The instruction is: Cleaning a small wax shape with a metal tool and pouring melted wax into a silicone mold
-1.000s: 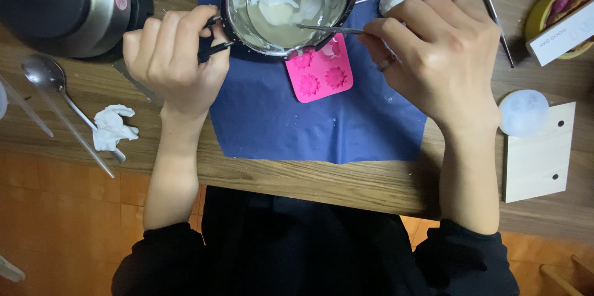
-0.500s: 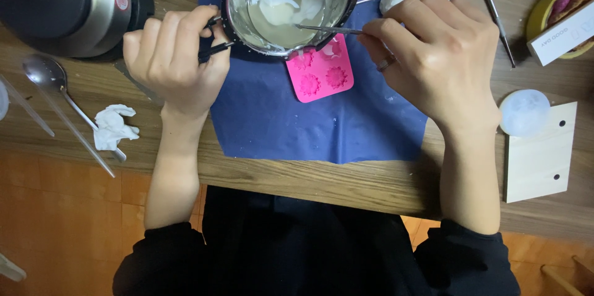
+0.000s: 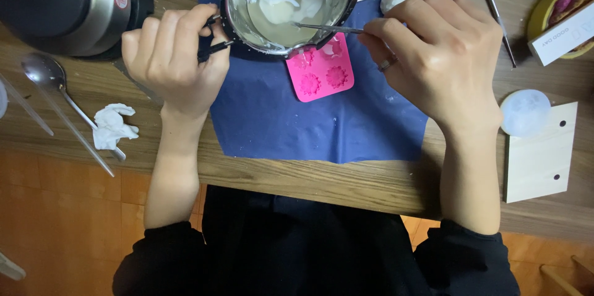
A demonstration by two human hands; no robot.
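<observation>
My left hand (image 3: 175, 58) grips the thin wire handle of a small steel pot (image 3: 289, 5), holding it tilted above a pink silicone mould (image 3: 322, 75) with flower-shaped cavities. Pale, creamy melted wax with white lumps lies inside the pot. My right hand (image 3: 436, 61) pinches a thin metal stick (image 3: 328, 28) whose tip reaches into the pot over its near rim. The mould rests on a blue mat (image 3: 322, 123), partly hidden under the pot.
A dark round appliance (image 3: 68, 2) sits at the far left, with a metal spoon (image 3: 49, 79) and crumpled white tissue (image 3: 112, 124) near it. A white round disc (image 3: 525, 112) and wooden board (image 3: 541, 157) lie at right, metal tools and a yellow container behind.
</observation>
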